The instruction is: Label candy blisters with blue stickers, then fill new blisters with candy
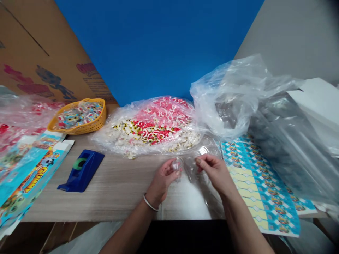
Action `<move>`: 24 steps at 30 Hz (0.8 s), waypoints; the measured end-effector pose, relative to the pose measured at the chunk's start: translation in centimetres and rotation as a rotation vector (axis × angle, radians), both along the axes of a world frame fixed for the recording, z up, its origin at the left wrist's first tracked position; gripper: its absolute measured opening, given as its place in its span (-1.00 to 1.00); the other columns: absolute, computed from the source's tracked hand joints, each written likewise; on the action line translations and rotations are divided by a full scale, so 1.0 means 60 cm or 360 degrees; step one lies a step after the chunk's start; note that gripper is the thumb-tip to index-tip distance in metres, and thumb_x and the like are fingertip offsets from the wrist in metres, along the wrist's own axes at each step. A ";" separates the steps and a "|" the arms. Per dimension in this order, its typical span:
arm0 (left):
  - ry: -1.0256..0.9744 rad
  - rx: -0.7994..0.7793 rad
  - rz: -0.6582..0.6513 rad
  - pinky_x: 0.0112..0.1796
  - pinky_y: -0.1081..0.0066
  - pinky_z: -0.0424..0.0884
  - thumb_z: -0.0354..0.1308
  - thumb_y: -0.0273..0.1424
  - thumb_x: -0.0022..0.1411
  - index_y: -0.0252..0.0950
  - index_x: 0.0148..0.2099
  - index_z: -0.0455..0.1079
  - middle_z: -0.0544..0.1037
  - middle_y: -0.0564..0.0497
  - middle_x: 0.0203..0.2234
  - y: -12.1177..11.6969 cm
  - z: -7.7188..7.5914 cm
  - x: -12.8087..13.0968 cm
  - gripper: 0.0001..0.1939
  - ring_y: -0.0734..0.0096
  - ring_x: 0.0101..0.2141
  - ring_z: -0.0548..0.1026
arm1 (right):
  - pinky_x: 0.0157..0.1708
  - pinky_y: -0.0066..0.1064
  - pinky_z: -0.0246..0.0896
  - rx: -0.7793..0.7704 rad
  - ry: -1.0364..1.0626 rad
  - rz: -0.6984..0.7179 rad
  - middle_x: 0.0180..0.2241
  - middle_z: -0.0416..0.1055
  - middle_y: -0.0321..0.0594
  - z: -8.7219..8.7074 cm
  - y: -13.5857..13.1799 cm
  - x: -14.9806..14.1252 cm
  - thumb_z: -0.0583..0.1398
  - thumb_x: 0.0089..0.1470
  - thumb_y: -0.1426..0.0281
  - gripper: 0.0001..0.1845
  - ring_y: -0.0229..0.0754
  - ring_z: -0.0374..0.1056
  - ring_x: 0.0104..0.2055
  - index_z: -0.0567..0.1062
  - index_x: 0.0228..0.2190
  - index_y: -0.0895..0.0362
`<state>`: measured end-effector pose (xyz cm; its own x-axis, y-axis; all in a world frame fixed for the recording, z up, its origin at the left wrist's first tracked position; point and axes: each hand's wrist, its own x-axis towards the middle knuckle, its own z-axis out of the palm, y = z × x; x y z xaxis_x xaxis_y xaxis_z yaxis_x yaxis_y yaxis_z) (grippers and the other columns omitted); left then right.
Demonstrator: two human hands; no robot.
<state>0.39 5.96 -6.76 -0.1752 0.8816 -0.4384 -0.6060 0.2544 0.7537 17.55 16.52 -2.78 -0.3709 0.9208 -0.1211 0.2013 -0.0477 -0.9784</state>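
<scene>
My left hand (pixel 161 184) holds a little clear cup (pixel 177 165) above the middle of the surface (pixel 106 201). My right hand (pixel 215 173) is apart, near a clear plastic tray (pixel 203 187). The slick cup could slip if I hold it loosely.

In front of me, on the far side, I see a wall of strong blue colour (pixel 159 42). On my right side stands a plain grey wall (pixel 293 31). On my left rises a large printed cardboard carton (pixel 53 46), and below my view runs a table with wood-pattern top (pixel 111 201).
</scene>
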 end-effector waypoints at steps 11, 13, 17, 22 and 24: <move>0.0206 0.0100 -0.0029 -0.02 0.28 0.38 0.41 -0.45 -0.06 -0.24 0.12 0.37 0.55 -0.14 -0.03 0.005 -0.011 0.016 -0.35 0.20 -0.04 0.51 | -0.46 -0.41 0.17 -0.0029 -0.0008 0.0325 -0.54 0.43 -0.29 -0.026 -0.036 -0.035 0.27 0.01 0.15 -0.72 -0.23 0.28 -0.49 0.52 -0.49 0.11; 0.0208 0.0087 -0.0038 -0.01 0.28 0.38 0.41 -0.45 -0.05 -0.23 0.12 0.37 0.55 -0.14 -0.02 0.005 -0.012 0.012 -0.35 0.20 -0.03 0.51 | -0.47 -0.43 0.13 -0.0039 0.0018 0.0361 -0.57 0.37 -0.32 -0.031 -0.045 -0.042 0.23 0.06 0.18 -0.73 -0.26 0.24 -0.51 0.50 -0.50 0.11; 0.0199 -0.0017 0.0005 -0.04 0.29 0.40 0.42 -0.41 -0.06 -0.20 0.13 0.38 0.54 -0.11 -0.01 0.005 -0.014 0.002 -0.34 0.22 -0.07 0.53 | -0.51 -0.43 0.09 0.0145 -0.0082 0.0027 -0.61 0.30 -0.34 -0.016 0.002 -0.017 0.21 0.05 0.15 -0.70 -0.27 0.17 -0.56 0.45 -0.52 0.11; 0.0089 -0.0062 -0.0056 -0.02 0.25 0.38 0.42 -0.30 -0.03 -0.20 0.14 0.38 0.56 -0.10 -0.08 0.004 -0.016 0.008 -0.35 0.22 -0.10 0.54 | -0.36 -0.34 0.19 0.0610 -0.0568 -0.0479 -0.45 0.44 -0.20 0.000 0.055 0.015 0.26 -0.02 0.11 -0.66 -0.19 0.28 -0.47 0.52 -0.37 0.15; 0.0090 -0.0026 -0.0089 -0.04 0.26 0.39 0.42 -0.31 -0.03 -0.21 0.15 0.37 0.56 -0.10 -0.07 0.005 -0.019 0.014 -0.34 0.24 -0.12 0.55 | -0.35 -0.35 0.19 0.0607 -0.0607 -0.0331 -0.43 0.46 -0.19 -0.004 0.041 0.009 0.24 0.02 0.11 -0.67 -0.18 0.29 -0.44 0.53 -0.36 0.14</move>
<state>1.25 6.29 -7.88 -0.1507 0.8834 -0.4437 -0.5473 0.2992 0.7816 18.11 18.99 -3.01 -0.1724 0.9744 0.1441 0.5671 0.2178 -0.7943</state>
